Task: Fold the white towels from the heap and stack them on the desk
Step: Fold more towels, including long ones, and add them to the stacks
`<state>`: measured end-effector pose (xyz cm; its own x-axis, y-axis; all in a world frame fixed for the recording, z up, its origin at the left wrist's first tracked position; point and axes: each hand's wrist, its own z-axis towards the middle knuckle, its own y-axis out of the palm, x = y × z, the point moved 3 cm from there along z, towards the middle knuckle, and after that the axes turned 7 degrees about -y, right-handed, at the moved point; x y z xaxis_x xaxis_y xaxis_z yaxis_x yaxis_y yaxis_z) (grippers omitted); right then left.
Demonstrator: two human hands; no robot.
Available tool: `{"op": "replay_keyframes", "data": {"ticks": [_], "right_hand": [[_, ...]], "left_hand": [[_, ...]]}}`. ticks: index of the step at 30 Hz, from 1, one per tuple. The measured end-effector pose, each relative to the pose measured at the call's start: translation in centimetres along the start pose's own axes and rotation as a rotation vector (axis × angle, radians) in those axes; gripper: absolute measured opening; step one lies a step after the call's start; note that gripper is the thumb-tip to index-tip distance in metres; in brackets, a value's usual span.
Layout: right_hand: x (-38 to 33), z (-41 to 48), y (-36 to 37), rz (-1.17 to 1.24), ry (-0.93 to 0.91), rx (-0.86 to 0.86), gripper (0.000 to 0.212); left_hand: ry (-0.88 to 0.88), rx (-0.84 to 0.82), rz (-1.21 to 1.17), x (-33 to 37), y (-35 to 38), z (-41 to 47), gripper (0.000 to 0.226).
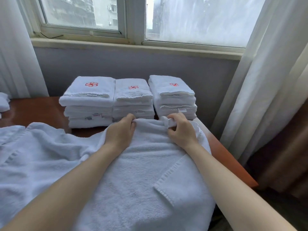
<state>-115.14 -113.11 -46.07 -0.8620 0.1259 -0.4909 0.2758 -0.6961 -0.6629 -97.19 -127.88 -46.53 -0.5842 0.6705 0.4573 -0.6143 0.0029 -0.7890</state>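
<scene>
A large white towel (141,172) lies spread over the brown desk (33,109) in front of me. My left hand (120,132) grips its far edge, fingers curled into the cloth. My right hand (180,129) pinches the same far edge a little to the right, with a white label showing between its fingers. Behind the hands stand three stacks of folded white towels with red flower logos: a left stack (88,102), a middle stack (133,100) and a right stack (173,97).
More loose white towel cloth (30,147) covers the desk's left side. A bit of another white towel (4,102) shows at the far left edge. White curtains (260,90) hang at the right, close to the desk's corner. A window and grey wall stand behind the stacks.
</scene>
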Motion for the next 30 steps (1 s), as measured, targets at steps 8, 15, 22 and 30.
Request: {"op": "replay_keyframes", "data": {"ticks": [8,15,22,30], "right_hand": [[1.3,0.6,-6.0,0.077,0.19,0.298,0.012],[1.7,2.1,-10.7,0.218,0.337,0.285,0.006],[2.1,-2.4,-11.6,0.196,0.425,0.189,0.008],[1.8,-7.3,-12.3,-0.243,0.471,-0.095,0.037]], "left_hand": [[0.147,0.219,-0.047,3.3,-2.5,0.5,0.017],[0.208,0.271,-0.006,7.5,-5.2,1.6,0.033],[0.259,0.122,0.167,7.9,-4.4,-2.4,0.023],[0.427,-0.116,0.222,8.8,-1.8,-7.1,0.032]]}}
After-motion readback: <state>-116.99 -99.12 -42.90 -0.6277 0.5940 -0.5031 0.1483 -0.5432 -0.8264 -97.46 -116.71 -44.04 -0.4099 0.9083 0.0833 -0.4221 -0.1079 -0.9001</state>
